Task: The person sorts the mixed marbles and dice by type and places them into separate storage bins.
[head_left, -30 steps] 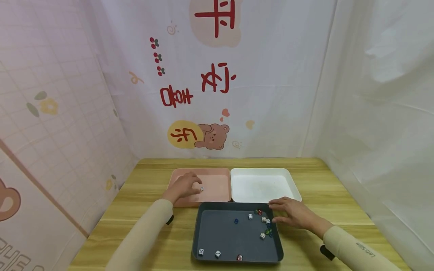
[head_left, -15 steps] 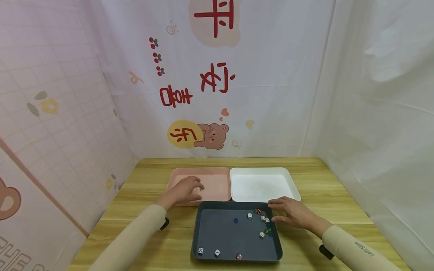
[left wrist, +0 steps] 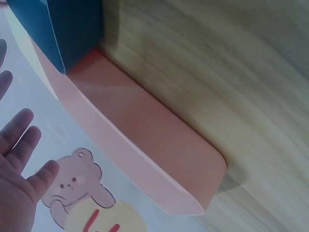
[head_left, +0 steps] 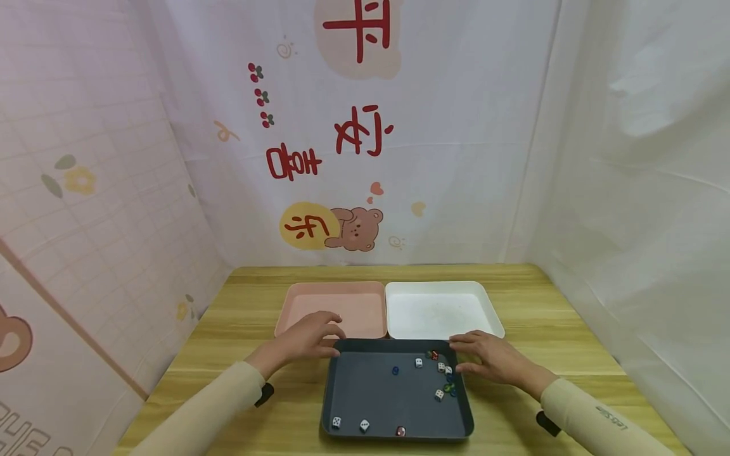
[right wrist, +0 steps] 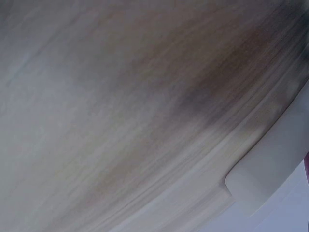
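My left hand [head_left: 310, 337] hovers at the back left corner of the dark grey tray [head_left: 326, 392], overlapping the front of the pink tray [head_left: 365, 304]. Its fingers are loosely bent, with nothing seen between them; the left wrist view shows the spread fingers [left wrist: 43, 176] too. My right hand [head_left: 493, 356] lies at the grey tray's right rim, fingers relaxed, thumb and fingertips right at the edge. Inside the grey tray are white dice [head_left: 439, 395], a blue die [head_left: 395, 370], red dice [head_left: 401, 431] and green pieces [head_left: 447, 387], mostly clustered at the right.
A white tray [head_left: 441, 310] stands beside the pink one, behind the grey tray. All of them sit on a wood-grain table [head_left: 536, 304]. Printed white cloth [head_left: 456, 126] hangs at the back and both sides.
My left hand has come down and toward me from over the pink tray to the grey tray's corner. The white die in the pink tray no longer shows. My right hand stays put.
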Tool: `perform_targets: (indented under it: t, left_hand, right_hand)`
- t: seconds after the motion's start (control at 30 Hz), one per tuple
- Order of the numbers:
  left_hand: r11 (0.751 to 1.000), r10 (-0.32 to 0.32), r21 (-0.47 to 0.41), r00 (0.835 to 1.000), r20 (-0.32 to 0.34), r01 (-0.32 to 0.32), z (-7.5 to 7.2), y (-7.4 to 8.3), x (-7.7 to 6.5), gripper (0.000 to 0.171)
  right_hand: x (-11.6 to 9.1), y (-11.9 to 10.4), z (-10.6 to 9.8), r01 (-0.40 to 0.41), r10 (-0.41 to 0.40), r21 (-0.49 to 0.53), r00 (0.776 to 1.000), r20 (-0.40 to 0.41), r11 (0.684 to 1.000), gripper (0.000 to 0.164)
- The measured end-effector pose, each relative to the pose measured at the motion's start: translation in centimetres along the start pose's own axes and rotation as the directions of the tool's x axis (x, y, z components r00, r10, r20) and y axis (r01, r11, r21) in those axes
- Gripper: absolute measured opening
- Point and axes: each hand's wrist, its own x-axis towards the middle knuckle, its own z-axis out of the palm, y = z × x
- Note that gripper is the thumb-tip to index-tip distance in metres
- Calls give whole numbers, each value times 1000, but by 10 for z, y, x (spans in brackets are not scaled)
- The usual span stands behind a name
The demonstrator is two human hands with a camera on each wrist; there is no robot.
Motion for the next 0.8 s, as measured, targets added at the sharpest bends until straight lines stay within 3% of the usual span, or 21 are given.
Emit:
perform_targets:
  t: [0.37,0.57,0.8]
  left_hand:
    - [997,79,12,997,18,-79,-6,26,-15,31]
    - [990,142,2,990,5,-142,5,35,-16,33]
    - [983,182,-50,981,71,-179,24,52,-13,34]
  right_hand:
    - [1,1,0,-15,15,3,1000,12,1000,51]
    - [1,-1,-1,-18,18,2,1000,7,1000,50]
    - [1,-1,0,-19,19,0,1000,13,1000,50]
